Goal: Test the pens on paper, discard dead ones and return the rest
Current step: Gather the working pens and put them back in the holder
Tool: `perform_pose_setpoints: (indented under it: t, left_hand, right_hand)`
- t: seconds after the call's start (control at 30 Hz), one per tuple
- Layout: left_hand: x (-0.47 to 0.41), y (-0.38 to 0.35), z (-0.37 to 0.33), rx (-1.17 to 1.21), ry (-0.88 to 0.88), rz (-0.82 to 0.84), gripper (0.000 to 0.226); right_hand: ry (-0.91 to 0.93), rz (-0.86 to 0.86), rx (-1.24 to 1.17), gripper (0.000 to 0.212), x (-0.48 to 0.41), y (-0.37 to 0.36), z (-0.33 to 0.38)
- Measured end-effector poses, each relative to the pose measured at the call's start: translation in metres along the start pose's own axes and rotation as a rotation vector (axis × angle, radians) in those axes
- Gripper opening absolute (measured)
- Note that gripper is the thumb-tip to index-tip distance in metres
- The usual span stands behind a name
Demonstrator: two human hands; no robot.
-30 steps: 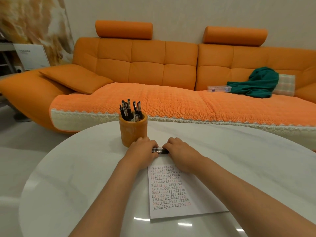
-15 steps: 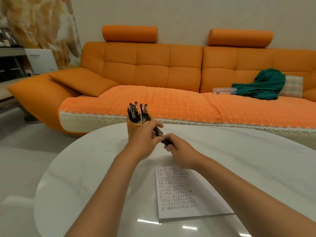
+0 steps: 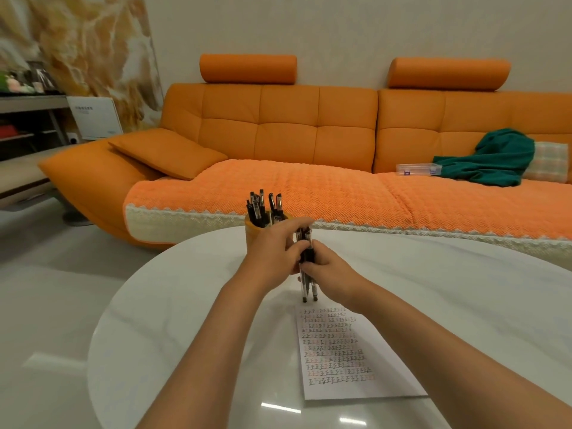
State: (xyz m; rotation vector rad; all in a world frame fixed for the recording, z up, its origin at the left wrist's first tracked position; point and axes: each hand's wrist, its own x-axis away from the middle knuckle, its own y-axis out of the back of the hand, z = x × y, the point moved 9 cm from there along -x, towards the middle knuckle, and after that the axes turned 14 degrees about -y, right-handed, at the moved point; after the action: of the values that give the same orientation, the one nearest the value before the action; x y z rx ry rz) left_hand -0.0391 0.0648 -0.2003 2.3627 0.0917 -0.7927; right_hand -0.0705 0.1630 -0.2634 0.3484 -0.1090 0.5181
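Pens [image 3: 305, 287] now held upright over white table [image 3: 185, 305], near orange sofa [image 3: 309, 134].

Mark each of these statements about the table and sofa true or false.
1. The left hand and right hand both grip a bundle of pens. True.
2. The pen holder is empty. False: other pens stand in the pen holder.
3. The paper is blank. False: rows of marks cover the paper.
4. A green cloth lies on the sofa. True.
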Motion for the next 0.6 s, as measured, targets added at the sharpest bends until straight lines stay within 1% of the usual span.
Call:
perform_pose_setpoints:
  t: [0.07, 0.13, 0.27, 0.37, 0.4, 0.47, 0.57, 0.6]
  left_hand:
    - [0.000, 0.001, 0.001, 0.007, 0.000, -0.012, 0.037]
    - [-0.001, 0.002, 0.002, 0.036, 0.007, -0.017, 0.035]
    - [-0.001, 0.005, 0.001, 0.016, -0.005, -0.007, 0.036]
    - [0.000, 0.012, 0.001, -0.005, -0.016, -0.018, 0.039]
    - [0.000, 0.020, 0.002, -0.012, -0.015, -0.054, 0.040]
    - [0.000, 0.043, 0.004, -0.062, -0.025, -0.185, 0.037]
    - [0.007, 0.084, 0.018, -0.109, 0.003, -0.447, 0.029]
    - [0.009, 0.093, 0.027, -0.104, 0.028, -0.499, 0.029]
  right_hand:
    - [-0.009, -0.011, -0.034, 0.032, -0.001, 0.002, -0.001]
    - [-0.001, -0.021, -0.078, 0.030, 0.000, 0.005, -0.001]
    - [0.025, -0.066, -0.037, 0.021, 0.004, 0.006, 0.003]
    - [0.020, -0.063, 0.006, 0.020, 0.003, 0.004, 0.007]
    - [0.015, -0.060, 0.009, 0.020, 0.002, 0.004, 0.010]
    - [0.011, -0.058, -0.041, 0.020, 0.003, 0.006, 0.019]
    - [0.054, -0.053, -0.203, 0.020, 0.001, 0.014, 0.049]
    - [0.073, -0.051, -0.264, 0.020, 0.000, 0.017, 0.062]
